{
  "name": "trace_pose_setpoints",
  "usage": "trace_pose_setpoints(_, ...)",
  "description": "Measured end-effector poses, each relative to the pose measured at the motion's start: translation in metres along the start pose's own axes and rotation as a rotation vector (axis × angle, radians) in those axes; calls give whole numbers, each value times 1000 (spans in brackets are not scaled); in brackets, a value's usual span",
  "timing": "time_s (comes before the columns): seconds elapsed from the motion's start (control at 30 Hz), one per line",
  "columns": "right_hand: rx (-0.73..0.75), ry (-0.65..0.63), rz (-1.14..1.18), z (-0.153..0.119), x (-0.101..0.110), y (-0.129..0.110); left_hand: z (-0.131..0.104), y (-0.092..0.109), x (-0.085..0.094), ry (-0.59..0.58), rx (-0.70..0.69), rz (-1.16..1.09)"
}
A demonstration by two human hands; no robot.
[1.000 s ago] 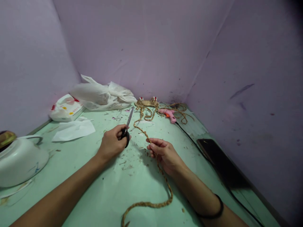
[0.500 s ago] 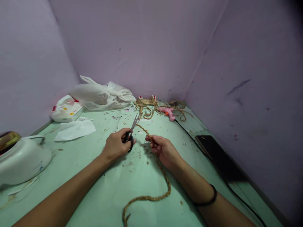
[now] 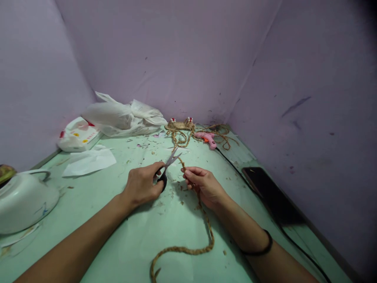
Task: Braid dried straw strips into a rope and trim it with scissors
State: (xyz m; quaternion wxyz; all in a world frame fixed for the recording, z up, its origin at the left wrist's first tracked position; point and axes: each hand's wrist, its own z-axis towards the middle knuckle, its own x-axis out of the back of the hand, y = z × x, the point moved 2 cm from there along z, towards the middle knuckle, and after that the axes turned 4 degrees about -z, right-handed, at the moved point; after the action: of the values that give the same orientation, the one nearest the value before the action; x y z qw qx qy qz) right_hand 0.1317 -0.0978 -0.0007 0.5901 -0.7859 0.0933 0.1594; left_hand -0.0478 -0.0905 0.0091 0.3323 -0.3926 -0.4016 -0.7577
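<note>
My left hand (image 3: 144,184) is closed on the black handles of a pair of scissors (image 3: 171,160), whose blades are spread and point away from me. The end of a braided jute rope (image 3: 203,250) lies close by the blades; I cannot tell if they touch it. Pinched between the fingers of my right hand (image 3: 204,184) is that same rope, a short way below its end. From there it runs down toward me and curves left along the green tabletop (image 3: 123,239).
At the back, a jute piece with red and white trim (image 3: 180,125) lies beside loose cords and a pink glue gun (image 3: 209,139). A phone (image 3: 271,196) lies right. Left are a white plastic bag (image 3: 123,118), tissue pack (image 3: 81,135), paper (image 3: 90,162) and white bowl (image 3: 26,204).
The scissors' blades have spread apart and tilted right, nearer the rope's end. My right hand still pinches the rope in about the same place.
</note>
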Motion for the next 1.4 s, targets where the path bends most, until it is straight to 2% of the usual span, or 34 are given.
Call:
trace_pose_setpoints(0.17,20,33,-74,-2,2,-4,0,1,3,-69,-127,90)
trace_pose_setpoints(0.33,84,14,-226,-2,2,-2,0,7,4,-165,-177,230)
trace_pose_setpoints(0.5,99,36,-304,-4,-1,-2,-1,12,5,-214,-197,280)
trace_pose_setpoints(0.73,132,62,-389,-3,1,-2,-2,11,4,-267,-211,253)
trace_pose_setpoints(1.07,171,13,-413,-4,1,-1,0,10,6,-348,-201,196)
trace_pose_setpoints(1.4,185,29,-438,-6,0,-5,1,6,7,-359,-219,195)
